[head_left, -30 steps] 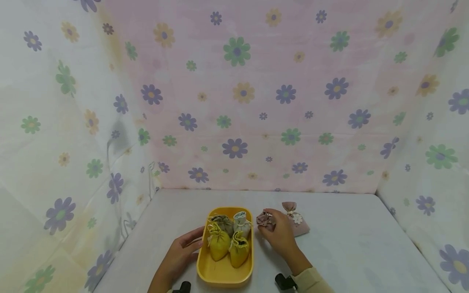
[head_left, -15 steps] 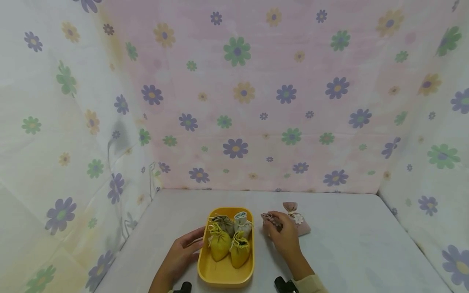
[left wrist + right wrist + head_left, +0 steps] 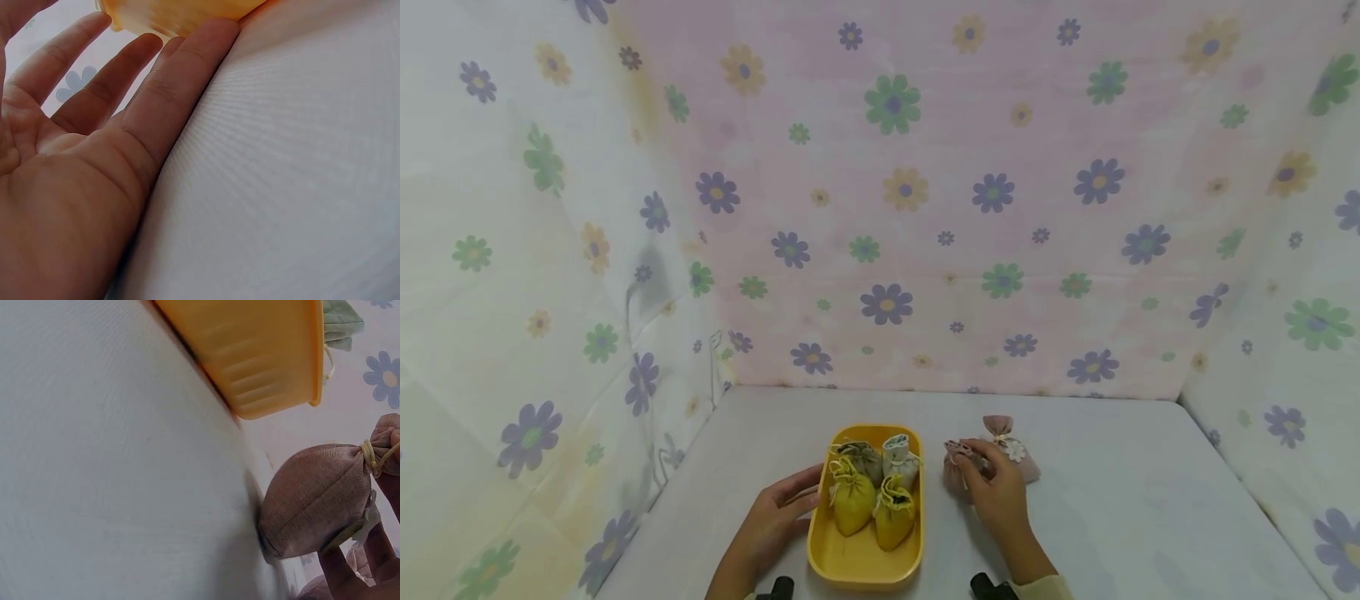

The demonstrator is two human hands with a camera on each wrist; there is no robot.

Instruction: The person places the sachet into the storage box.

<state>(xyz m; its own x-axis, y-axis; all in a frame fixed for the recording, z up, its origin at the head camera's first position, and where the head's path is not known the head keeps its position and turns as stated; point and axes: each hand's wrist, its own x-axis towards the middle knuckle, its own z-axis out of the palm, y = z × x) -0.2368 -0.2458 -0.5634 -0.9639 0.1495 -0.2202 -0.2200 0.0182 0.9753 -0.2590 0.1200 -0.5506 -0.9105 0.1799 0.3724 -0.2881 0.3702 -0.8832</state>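
Note:
My left hand (image 3: 769,525) rests on the table at the left side of a yellow plastic basket (image 3: 865,568). In the left wrist view its fingers (image 3: 165,94) are nearly straight, with the tips at the basket's wall. With my right hand (image 3: 1002,493) I grip a dusty-pink drawstring pouch (image 3: 955,477) near its tied neck, to the right of the basket. The pouch (image 3: 315,499) stands roughly upright, its bottom at the table top; whether it bears on the table I cannot tell. A second pink pouch (image 3: 1027,468) with a white flower lies behind my right hand.
Inside the basket are two yellow pouches (image 3: 853,504) (image 3: 895,521), an olive-brown pouch (image 3: 861,461) and a pale pouch (image 3: 898,465). The white table (image 3: 1135,500) is bounded by flower-print cloth walls (image 3: 925,208) at the back and sides.
My right hand has moved slightly right, and the pouch in it has turned more upright, so its body now shows. The left hand and basket have kept their places; the view has shifted a little.

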